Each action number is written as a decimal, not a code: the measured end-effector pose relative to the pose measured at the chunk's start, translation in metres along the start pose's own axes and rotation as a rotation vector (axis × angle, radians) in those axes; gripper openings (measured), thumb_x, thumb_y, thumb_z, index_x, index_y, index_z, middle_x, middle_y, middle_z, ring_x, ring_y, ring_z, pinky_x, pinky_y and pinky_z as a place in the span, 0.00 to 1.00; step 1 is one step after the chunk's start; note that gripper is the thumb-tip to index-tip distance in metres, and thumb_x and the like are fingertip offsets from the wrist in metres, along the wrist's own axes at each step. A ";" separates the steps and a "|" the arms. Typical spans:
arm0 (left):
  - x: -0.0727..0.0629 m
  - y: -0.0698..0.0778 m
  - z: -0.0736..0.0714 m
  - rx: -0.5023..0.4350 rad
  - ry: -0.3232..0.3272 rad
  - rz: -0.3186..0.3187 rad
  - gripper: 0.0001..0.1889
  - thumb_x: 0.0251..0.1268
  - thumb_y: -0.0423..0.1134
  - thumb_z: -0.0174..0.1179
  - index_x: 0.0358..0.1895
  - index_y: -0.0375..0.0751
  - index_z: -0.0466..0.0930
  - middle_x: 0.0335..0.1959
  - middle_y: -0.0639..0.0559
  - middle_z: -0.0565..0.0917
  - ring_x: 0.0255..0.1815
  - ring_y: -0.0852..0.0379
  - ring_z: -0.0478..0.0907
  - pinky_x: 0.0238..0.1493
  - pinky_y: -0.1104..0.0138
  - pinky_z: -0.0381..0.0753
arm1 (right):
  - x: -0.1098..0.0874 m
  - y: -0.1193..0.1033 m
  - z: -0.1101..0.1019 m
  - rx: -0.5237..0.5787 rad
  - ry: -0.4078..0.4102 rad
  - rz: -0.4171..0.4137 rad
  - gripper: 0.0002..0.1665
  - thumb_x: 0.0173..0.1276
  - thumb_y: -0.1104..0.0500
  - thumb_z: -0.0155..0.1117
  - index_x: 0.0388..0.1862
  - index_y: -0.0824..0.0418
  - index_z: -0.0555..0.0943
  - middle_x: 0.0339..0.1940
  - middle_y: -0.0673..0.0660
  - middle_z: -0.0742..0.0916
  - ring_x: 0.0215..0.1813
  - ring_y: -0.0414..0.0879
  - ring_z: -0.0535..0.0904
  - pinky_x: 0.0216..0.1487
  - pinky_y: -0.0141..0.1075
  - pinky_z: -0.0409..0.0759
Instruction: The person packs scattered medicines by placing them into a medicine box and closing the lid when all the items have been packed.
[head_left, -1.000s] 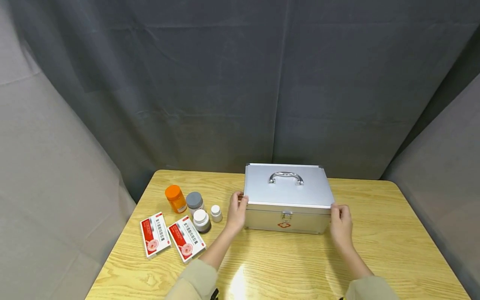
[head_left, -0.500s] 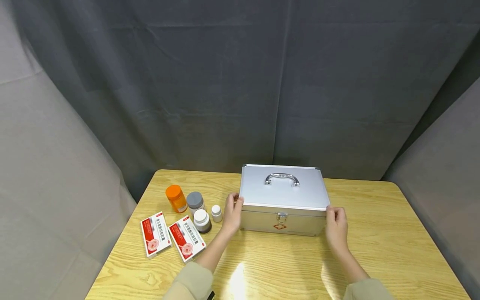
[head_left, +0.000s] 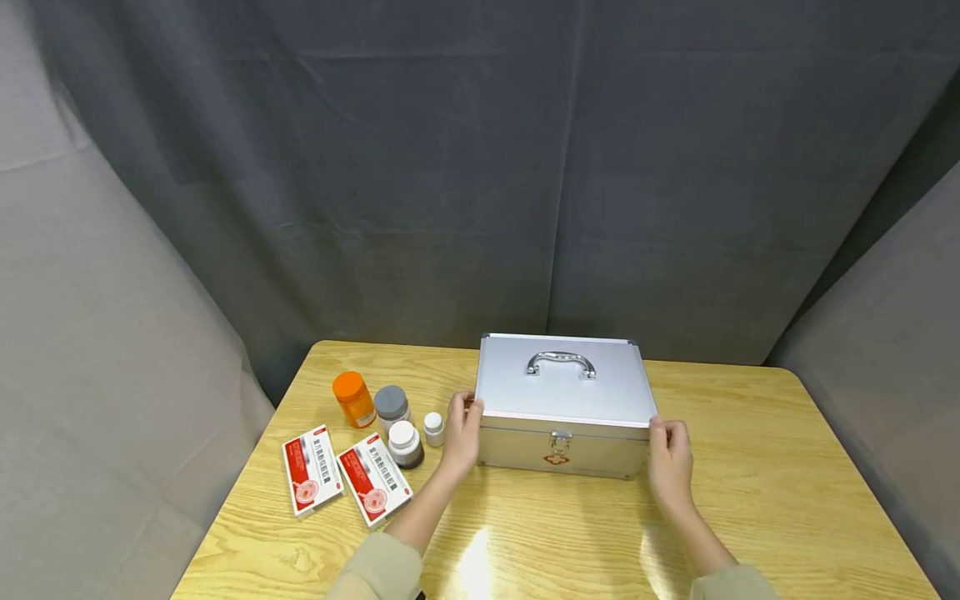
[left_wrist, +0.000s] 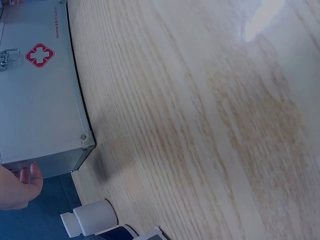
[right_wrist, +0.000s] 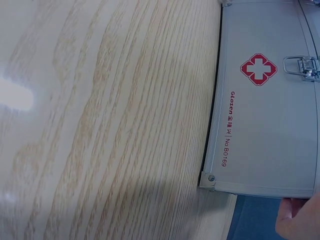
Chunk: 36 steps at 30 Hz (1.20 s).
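At the lower edge, two sleeves [head_left: 378,565] were cut off. Next, two red-and-white cartons [head_left: 375,479] were laid flat. On the table [head_left: 810,483], a closed silver case [head_left: 566,396] was gripped at its ends by the left hand [head_left: 462,435] and right hand [head_left: 671,467], some fingertips hidden. To the left, four bottles [head_left: 354,400] were grouped, the grey-capped one [head_left: 392,402] partly screened. Behind, a dark curtain [head_left: 420,183] was hung.

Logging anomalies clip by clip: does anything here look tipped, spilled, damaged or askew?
Nothing stands out. The silver case sits closed between the left hand and right hand, four capped bottles stand upright, and two medicine boxes lie flat. No spill or damage shows.
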<state>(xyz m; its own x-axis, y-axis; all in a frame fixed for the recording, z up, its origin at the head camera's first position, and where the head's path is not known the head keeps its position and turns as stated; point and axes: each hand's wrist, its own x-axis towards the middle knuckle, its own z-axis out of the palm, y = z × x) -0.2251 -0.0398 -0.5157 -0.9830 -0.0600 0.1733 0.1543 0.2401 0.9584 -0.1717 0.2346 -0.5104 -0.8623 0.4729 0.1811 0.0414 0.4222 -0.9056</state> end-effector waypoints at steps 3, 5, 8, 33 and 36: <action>-0.001 0.002 0.000 -0.003 0.006 0.000 0.16 0.69 0.41 0.42 0.50 0.32 0.67 0.44 0.41 0.71 0.45 0.49 0.69 0.48 0.59 0.70 | 0.000 -0.001 -0.001 -0.002 -0.005 0.004 0.19 0.74 0.52 0.37 0.35 0.68 0.66 0.27 0.55 0.69 0.27 0.40 0.63 0.28 0.29 0.63; -0.002 0.002 0.000 -0.008 0.008 0.004 0.16 0.69 0.41 0.42 0.50 0.32 0.67 0.45 0.41 0.71 0.46 0.49 0.69 0.48 0.59 0.70 | 0.000 -0.002 -0.001 0.002 -0.006 0.006 0.19 0.74 0.52 0.37 0.35 0.68 0.66 0.27 0.55 0.69 0.27 0.40 0.63 0.28 0.29 0.62; -0.003 0.000 0.000 -0.012 0.012 0.015 0.15 0.69 0.41 0.42 0.50 0.32 0.67 0.44 0.41 0.71 0.45 0.50 0.68 0.48 0.60 0.70 | -0.001 -0.003 -0.002 0.004 -0.004 0.006 0.19 0.74 0.52 0.37 0.35 0.68 0.66 0.26 0.55 0.68 0.27 0.40 0.63 0.28 0.29 0.62; -0.008 0.005 -0.003 -0.034 0.021 0.018 0.16 0.70 0.40 0.41 0.50 0.30 0.66 0.43 0.42 0.70 0.44 0.52 0.67 0.47 0.62 0.69 | -0.007 -0.010 -0.005 0.018 0.008 0.008 0.18 0.73 0.53 0.39 0.34 0.67 0.67 0.24 0.53 0.69 0.25 0.39 0.63 0.26 0.29 0.62; -0.008 0.005 -0.002 -0.029 0.025 0.022 0.16 0.70 0.41 0.41 0.50 0.30 0.67 0.44 0.41 0.70 0.44 0.51 0.67 0.47 0.60 0.69 | -0.007 -0.010 -0.005 0.029 0.017 0.014 0.18 0.73 0.53 0.40 0.34 0.67 0.67 0.23 0.53 0.69 0.24 0.38 0.63 0.25 0.29 0.62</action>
<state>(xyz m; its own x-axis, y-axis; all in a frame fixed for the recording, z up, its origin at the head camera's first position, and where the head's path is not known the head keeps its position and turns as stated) -0.2164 -0.0405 -0.5116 -0.9767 -0.0791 0.1997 0.1791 0.2130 0.9605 -0.1635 0.2310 -0.5010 -0.8528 0.4922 0.1746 0.0389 0.3932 -0.9186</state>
